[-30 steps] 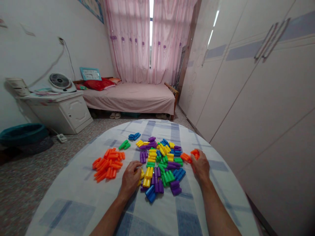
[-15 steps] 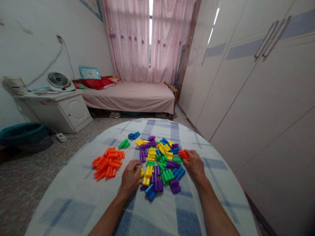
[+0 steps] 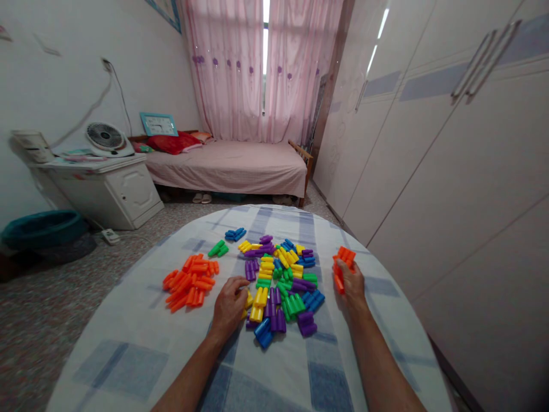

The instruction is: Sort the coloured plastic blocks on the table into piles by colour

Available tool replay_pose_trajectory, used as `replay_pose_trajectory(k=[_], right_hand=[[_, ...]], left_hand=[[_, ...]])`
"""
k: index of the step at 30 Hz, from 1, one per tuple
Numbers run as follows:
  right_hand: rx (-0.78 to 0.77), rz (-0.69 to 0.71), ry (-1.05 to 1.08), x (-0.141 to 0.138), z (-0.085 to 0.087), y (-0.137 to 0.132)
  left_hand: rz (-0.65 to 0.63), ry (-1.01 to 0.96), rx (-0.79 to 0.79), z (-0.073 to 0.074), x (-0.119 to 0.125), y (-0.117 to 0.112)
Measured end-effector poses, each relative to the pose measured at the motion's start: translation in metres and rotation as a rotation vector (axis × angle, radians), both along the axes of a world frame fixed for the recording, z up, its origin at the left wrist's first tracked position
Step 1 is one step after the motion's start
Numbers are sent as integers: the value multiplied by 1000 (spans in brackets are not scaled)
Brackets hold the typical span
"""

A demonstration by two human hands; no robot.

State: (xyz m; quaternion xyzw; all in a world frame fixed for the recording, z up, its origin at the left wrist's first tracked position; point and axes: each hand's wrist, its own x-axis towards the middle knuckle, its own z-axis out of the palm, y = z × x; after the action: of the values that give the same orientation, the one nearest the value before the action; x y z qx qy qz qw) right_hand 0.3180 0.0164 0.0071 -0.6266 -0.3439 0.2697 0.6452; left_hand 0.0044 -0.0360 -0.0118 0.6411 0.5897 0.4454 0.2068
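Note:
A heap of mixed plastic blocks (image 3: 281, 280), yellow, green, purple and blue, lies in the middle of a round table with a blue-checked cloth (image 3: 128, 355). To its left sits a separate pile of orange blocks (image 3: 189, 280). My left hand (image 3: 229, 306) rests curled at the heap's near-left edge, fingertips on a yellow block (image 3: 247, 300). My right hand (image 3: 351, 286) is right of the heap, closed round some orange blocks (image 3: 342, 263).
A lone green block (image 3: 218, 249) and a blue block (image 3: 234, 234) lie at the far side of the table. Beyond are a pink bed (image 3: 231, 166), a white cabinet with a fan (image 3: 105, 138), and wardrobe doors (image 3: 429, 143) at the right.
My right hand has drawn back to the right, away from the heap, with the orange blocks in it. My left hand has stayed at the heap's edge.

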Motion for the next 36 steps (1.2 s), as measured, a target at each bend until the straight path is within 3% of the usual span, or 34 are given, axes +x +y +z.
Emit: replay_pose_trajectory(k=[5,11,14,17,19,23,27,31,36], right_hand=[[82,216,64,-49,24,-10],[115,615,-118,-96,43,-26],[103,570,-169,-90,37,-21],[58,387,-235,-66,25,-13],[-13,351,-296,-47,16,-10],[-100,581,-396,-19,5,-11],[-83,745,-481,-13,7,-16],[-11,799,-675,-20,10,-19],[-64,764,-808,-30,9,-21]], left_hand=[[-7,-3,5,0,0,1],[12,-5,-7,4,1,-1],[30,-17,-2,6,2,-2],[23,-31,2,6,2,-1],[7,-31,3,5,2,-1],[0,-17,17,4,2,0],[-3,0,16,6,2,0],[-11,6,15,7,2,-1],[-15,10,19,6,2,-1]])
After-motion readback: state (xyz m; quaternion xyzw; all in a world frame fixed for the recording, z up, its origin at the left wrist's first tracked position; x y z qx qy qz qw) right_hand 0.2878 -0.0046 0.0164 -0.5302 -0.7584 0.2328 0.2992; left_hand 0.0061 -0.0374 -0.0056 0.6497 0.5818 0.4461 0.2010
